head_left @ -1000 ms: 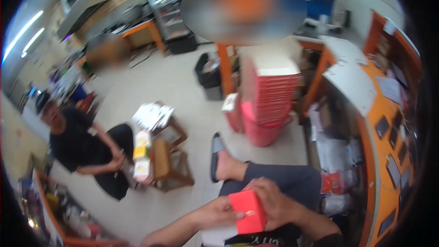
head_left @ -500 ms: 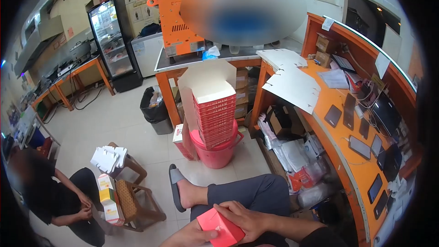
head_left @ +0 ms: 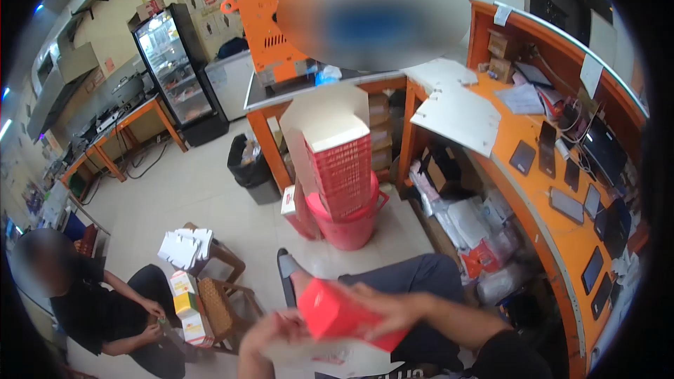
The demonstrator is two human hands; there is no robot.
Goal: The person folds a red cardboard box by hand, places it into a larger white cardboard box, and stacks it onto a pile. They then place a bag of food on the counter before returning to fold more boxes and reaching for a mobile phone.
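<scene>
A folded red box (head_left: pixel 337 312) is held above my lap, tilted. My right hand (head_left: pixel 386 312) grips its right side, fingers spread over the red card. At the box's left edge is my left hand (head_left: pixel 284 330), smeared by motion, its fingers bent; whether it touches the box is unclear. Beneath the box a flat white card (head_left: pixel 344 359) with some print lies across my lap. In front of my legs, a tall stack of red boxes (head_left: pixel 340 172) rests on a pink bucket (head_left: pixel 347 231).
On the left a seated person in black (head_left: pixel 91 309) has both hands together. Beside them stand a woven stool (head_left: pixel 221 302) and another stool with white cards (head_left: pixel 186 248). The orange desk (head_left: pixel 523 182) at right carries phones. A black bin (head_left: pixel 254 172) stands beyond.
The red box has risen and tilted. My left hand has moved left and up from its side. A white card now shows under the box. The whole view has shifted slightly.
</scene>
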